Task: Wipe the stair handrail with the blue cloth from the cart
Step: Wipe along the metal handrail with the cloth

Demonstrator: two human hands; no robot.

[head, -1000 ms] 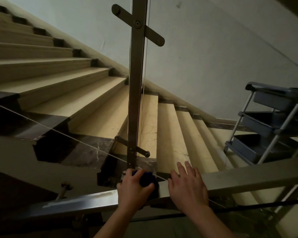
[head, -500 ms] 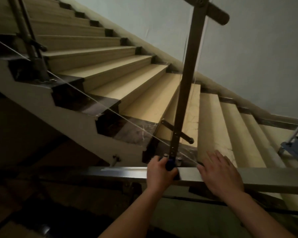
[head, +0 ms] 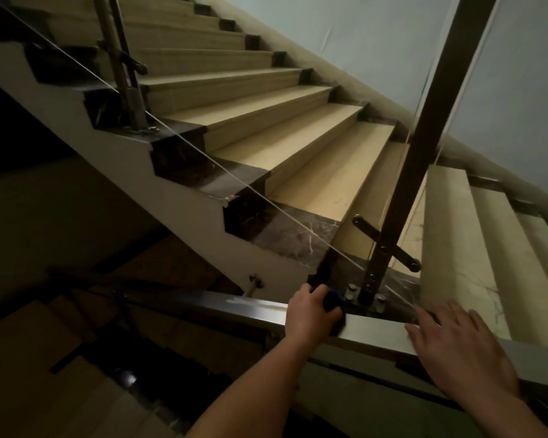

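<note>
A flat steel handrail (head: 234, 303) runs across the lower part of the head view, from the dark left side to the right edge. My left hand (head: 309, 316) is closed on the blue cloth (head: 330, 301) and presses it onto the rail's top; only a small dark blue bit shows past my fingers. My right hand (head: 453, 349) lies flat on the rail further right, fingers spread, holding nothing. The cart is out of view.
A tall metal baluster post (head: 424, 147) with a cross bracket rises just behind the rail between my hands. Beige stair treads (head: 298, 143) climb to the upper left behind glass panels. A second post (head: 121, 64) stands upper left. Dark stairwell drops at lower left.
My view has swung left and down, so the cart has left the frame. My left hand with the cloth has slid left along the rail, away from the right hand.
</note>
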